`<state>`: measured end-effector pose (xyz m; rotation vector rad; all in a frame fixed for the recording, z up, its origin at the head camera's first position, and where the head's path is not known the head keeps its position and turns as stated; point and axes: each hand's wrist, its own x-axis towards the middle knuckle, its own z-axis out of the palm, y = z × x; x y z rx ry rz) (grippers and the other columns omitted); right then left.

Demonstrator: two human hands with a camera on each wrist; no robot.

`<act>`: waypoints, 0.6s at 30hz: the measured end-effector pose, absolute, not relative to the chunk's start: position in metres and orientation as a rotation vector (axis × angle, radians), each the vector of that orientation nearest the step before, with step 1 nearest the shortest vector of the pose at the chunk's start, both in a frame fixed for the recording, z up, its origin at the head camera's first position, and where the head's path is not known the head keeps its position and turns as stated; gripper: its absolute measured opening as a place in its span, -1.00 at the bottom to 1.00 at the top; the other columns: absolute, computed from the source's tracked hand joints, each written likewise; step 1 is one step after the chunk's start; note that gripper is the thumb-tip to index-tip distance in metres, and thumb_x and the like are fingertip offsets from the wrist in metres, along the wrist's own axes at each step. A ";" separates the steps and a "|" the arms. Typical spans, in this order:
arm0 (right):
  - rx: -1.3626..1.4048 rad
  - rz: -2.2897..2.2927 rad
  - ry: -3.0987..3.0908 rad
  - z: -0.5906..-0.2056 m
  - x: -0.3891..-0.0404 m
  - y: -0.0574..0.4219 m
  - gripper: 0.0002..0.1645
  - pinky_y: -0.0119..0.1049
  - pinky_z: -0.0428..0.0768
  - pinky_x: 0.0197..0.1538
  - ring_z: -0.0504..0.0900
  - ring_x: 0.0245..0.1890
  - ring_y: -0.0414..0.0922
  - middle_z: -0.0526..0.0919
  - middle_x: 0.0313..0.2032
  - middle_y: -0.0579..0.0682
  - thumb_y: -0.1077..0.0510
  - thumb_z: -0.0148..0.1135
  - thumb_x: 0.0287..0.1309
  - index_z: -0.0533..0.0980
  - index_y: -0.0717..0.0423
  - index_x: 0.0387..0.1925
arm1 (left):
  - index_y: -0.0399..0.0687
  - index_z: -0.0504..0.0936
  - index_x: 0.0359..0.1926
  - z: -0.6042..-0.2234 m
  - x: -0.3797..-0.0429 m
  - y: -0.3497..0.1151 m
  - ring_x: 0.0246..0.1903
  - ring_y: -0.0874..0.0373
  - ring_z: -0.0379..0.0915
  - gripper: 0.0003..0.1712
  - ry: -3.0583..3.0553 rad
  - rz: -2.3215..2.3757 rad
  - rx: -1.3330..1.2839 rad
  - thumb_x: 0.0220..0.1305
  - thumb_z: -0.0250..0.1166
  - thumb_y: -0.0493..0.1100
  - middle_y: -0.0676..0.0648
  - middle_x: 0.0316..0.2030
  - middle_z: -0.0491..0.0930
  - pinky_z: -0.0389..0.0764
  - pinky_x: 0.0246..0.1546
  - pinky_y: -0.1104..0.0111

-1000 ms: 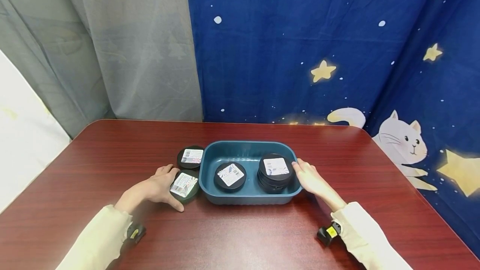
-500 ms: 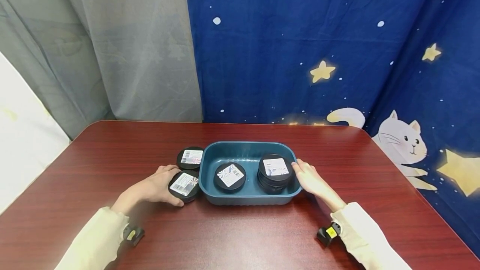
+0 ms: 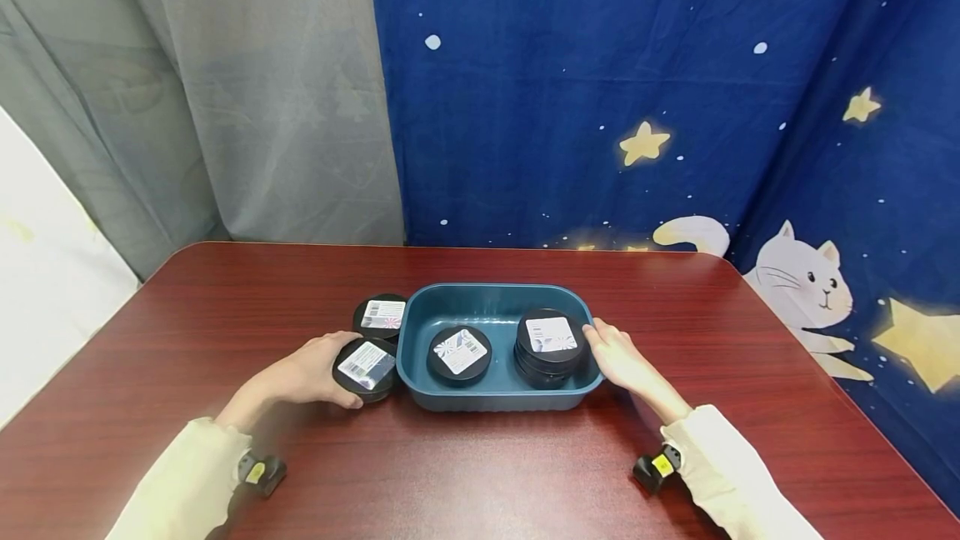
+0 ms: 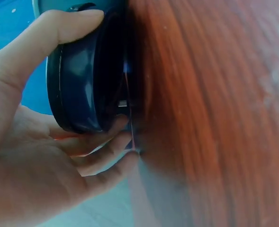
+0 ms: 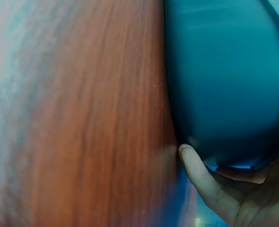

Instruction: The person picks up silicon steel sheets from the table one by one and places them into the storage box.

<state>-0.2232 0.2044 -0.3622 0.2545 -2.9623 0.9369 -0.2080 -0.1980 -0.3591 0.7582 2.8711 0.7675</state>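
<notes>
My left hand (image 3: 311, 372) holds a flat round black jar (image 3: 365, 371) with a white label on its lid, just left of the blue-green tub (image 3: 487, 401). The left wrist view shows thumb and fingers spread round the jar (image 4: 77, 90), its base tipped off the table. A second black jar (image 3: 381, 315) lies behind it, against the tub's left end. Inside the tub sit one jar (image 3: 460, 354) at the left and a stack of jars (image 3: 551, 342) at the right. My right hand (image 3: 621, 358) grips the tub's right end at its rim; some fingertips are hidden.
The reddish-brown wooden table (image 3: 480, 473) extends on all sides of the tub. A grey curtain (image 3: 285, 107) and a blue curtain (image 3: 525, 107) with stars hang behind its far edge. Each wrist wears a strapped-on camera.
My left hand has closed round the near jar and drawn it slightly left, tilting it. The right hand and tub stay in place.
</notes>
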 end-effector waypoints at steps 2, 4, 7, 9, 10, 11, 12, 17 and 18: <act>0.257 0.932 -2.963 -0.362 -0.223 0.204 -0.52 0.07 0.28 0.07 0.38 0.02 0.24 0.44 -0.05 0.39 0.15 -0.28 0.28 0.33 0.48 0.01 | -0.45 0.36 -0.01 -0.359 -0.208 -0.199 -0.25 0.05 0.41 -0.06 2.859 0.790 0.758 -0.47 0.49 -0.03 -0.18 -0.21 0.50 0.41 -0.23 0.22; 0.261 0.925 -2.962 -0.362 -0.223 0.204 -0.52 0.07 0.28 0.07 0.38 0.01 0.25 0.44 -0.05 0.39 0.16 -0.28 0.28 0.33 0.48 0.00 | -0.42 0.36 0.00 -0.358 -0.208 -0.201 -0.27 0.08 0.41 -0.07 2.848 0.805 0.753 -0.47 0.49 -0.04 -0.14 -0.23 0.51 0.41 -0.25 0.25; 0.263 0.917 -2.964 -0.363 -0.223 0.204 -0.51 0.08 0.27 0.07 0.38 0.02 0.26 0.43 -0.04 0.40 0.15 -0.29 0.28 0.32 0.49 0.02 | -0.38 0.36 0.02 -0.358 -0.208 -0.203 -0.29 0.09 0.40 -0.08 2.833 0.834 0.761 -0.46 0.49 -0.04 -0.12 -0.25 0.52 0.41 -0.27 0.26; 0.261 0.916 -2.969 -0.363 -0.223 0.204 -0.50 0.08 0.26 0.08 0.37 0.03 0.26 0.42 -0.02 0.40 0.15 -0.29 0.28 0.31 0.49 0.03 | -0.36 0.35 0.03 -0.357 -0.208 -0.204 -0.28 0.10 0.40 -0.07 2.825 0.852 0.774 -0.45 0.48 -0.04 -0.11 -0.25 0.52 0.40 -0.28 0.27; 0.257 0.917 -2.974 -0.362 -0.223 0.204 -0.50 0.08 0.25 0.09 0.36 0.04 0.26 0.41 -0.01 0.41 0.15 -0.29 0.28 0.29 0.50 0.04 | -0.35 0.34 0.04 -0.358 -0.207 -0.204 -0.28 0.10 0.40 -0.06 2.822 0.864 0.780 -0.45 0.48 -0.04 -0.11 -0.25 0.52 0.40 -0.27 0.28; 0.255 0.917 -2.977 -0.363 -0.223 0.204 -0.49 0.08 0.24 0.10 0.35 0.05 0.26 0.40 0.00 0.41 0.14 -0.30 0.28 0.28 0.50 0.05 | -0.33 0.34 0.05 -0.358 -0.207 -0.205 -0.28 0.11 0.40 -0.06 2.821 0.873 0.787 -0.44 0.48 -0.03 -0.10 -0.24 0.52 0.40 -0.27 0.28; 0.252 0.918 -2.979 -0.362 -0.223 0.204 -0.49 0.08 0.24 0.10 0.34 0.05 0.26 0.40 0.01 0.41 0.14 -0.30 0.29 0.28 0.50 0.06 | -0.32 0.34 0.05 -0.358 -0.207 -0.205 -0.27 0.11 0.40 -0.06 2.821 0.880 0.793 -0.44 0.48 -0.03 -0.10 -0.24 0.52 0.40 -0.26 0.29; 0.257 0.914 -2.970 -0.363 -0.223 0.204 -0.52 0.08 0.27 0.07 0.38 0.01 0.25 0.44 -0.04 0.38 0.14 -0.30 0.29 0.33 0.46 0.00 | -0.25 0.32 0.10 -0.359 -0.206 -0.209 -0.25 0.12 0.37 -0.06 2.804 0.936 0.786 -0.38 0.48 0.00 -0.08 -0.21 0.50 0.40 -0.26 0.32; 0.259 0.915 -2.967 -0.363 -0.223 0.204 -0.53 0.07 0.28 0.07 0.39 0.01 0.25 0.45 -0.05 0.38 0.15 -0.29 0.29 0.34 0.46 0.00 | -0.24 0.32 0.11 -0.359 -0.206 -0.210 -0.24 0.11 0.37 -0.06 2.798 0.953 0.781 -0.36 0.47 0.01 -0.08 -0.20 0.50 0.40 -0.25 0.32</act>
